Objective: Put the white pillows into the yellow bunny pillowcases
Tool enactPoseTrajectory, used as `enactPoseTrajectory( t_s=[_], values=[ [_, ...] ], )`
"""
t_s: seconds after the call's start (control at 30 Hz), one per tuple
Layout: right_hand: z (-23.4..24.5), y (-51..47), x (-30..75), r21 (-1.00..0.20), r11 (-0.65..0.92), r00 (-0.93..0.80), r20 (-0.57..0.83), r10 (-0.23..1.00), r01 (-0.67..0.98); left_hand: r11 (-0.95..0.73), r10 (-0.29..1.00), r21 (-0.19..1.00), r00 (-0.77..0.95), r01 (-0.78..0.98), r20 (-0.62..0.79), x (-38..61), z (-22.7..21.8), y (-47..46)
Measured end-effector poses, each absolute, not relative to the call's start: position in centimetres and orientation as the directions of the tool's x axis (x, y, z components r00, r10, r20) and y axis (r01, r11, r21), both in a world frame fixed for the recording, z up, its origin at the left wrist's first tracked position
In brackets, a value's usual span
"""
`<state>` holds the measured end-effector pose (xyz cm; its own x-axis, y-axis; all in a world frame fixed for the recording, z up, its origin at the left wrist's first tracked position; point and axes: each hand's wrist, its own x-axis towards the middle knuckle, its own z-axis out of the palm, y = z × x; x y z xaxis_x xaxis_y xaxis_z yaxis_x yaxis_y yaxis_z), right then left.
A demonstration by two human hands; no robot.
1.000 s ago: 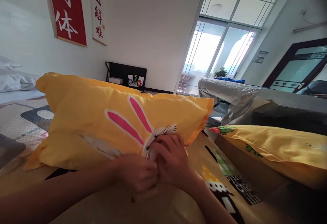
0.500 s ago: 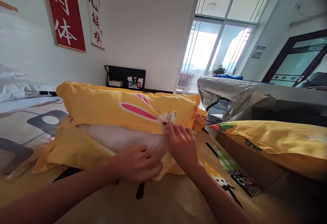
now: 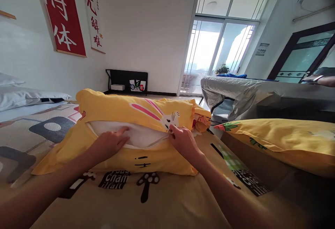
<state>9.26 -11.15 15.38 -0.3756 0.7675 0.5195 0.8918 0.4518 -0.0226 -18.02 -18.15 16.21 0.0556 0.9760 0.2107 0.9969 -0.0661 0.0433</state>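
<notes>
A pillow in a yellow pillowcase [image 3: 125,108] with a pink-eared rabbit print lies on the bed in front of me. Its open side faces me, and the white inner pillow [image 3: 141,135] shows in the gap. My left hand [image 3: 108,143] rests on the lower flap with its index finger stretched out onto the white pillow. My right hand [image 3: 183,140] is closed in a pinch on the upper edge of the pillowcase, just under the rabbit's face.
The bed has a yellow patterned sheet [image 3: 157,201]. A second yellow pillow [image 3: 282,140] lies to the right. White pillows [image 3: 23,94] sit at far left. A silver-covered piece of furniture [image 3: 248,93] stands behind, before a glass balcony door. Another person's arm [image 3: 320,80] shows at the right edge.
The pillow has been lowered flat and its opening has widened. My left hand moved left along the opening and uncurled; my right hand stayed pinched on the upper edge.
</notes>
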Motion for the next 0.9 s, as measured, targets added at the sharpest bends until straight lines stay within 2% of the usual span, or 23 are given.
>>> enactPoseTrajectory(
  t_s=[0.1,0.27,0.43,0.57,0.67,0.77,0.83,0.9],
  values=[
    [15.7,-11.5,9.2,-0.076,0.486,-0.374,0.538,0.755,0.871,0.028,0.958,-0.107,0.004,0.994,0.287,-18.1,15.1,-17.2],
    [17.3,-12.1,9.8,-0.245,0.558,-0.358,0.554,0.752,0.792,-0.071,0.948,-0.312,0.162,0.947,0.276,-18.0,13.8,-16.1],
    [17.9,-11.8,10.6,-0.505,0.606,-0.374,0.489,0.788,0.615,-0.13,0.944,-0.321,0.217,0.938,0.25,-19.0,14.5,-16.5],
    [17.1,-10.7,10.6,-0.565,0.631,-0.372,0.513,0.773,0.531,-0.057,0.955,-0.316,0.144,0.947,0.259,-21.4,14.6,-17.0],
    [16.5,-10.1,10.2,-0.466,0.661,-0.327,0.61,0.722,0.588,0.013,0.956,-0.291,0.074,0.957,0.285,-23.0,14.5,-17.2],
    [16.1,-9.9,10.1,-0.16,0.672,-0.311,0.793,0.524,0.724,0.033,0.941,-0.22,0.044,0.975,0.336,-23.3,14.6,-17.8],
    [15.8,-9.8,10.2,0.041,0.589,-0.344,0.843,0.414,0.807,-0.005,0.928,-0.154,0.062,0.988,0.366,-22.9,14.5,-18.3],
    [15.1,-9.6,10.6,0.117,0.495,-0.349,0.845,0.406,0.861,-0.042,0.917,-0.083,0.071,0.996,0.393,-22.5,14.1,-19.0]
  ],
)
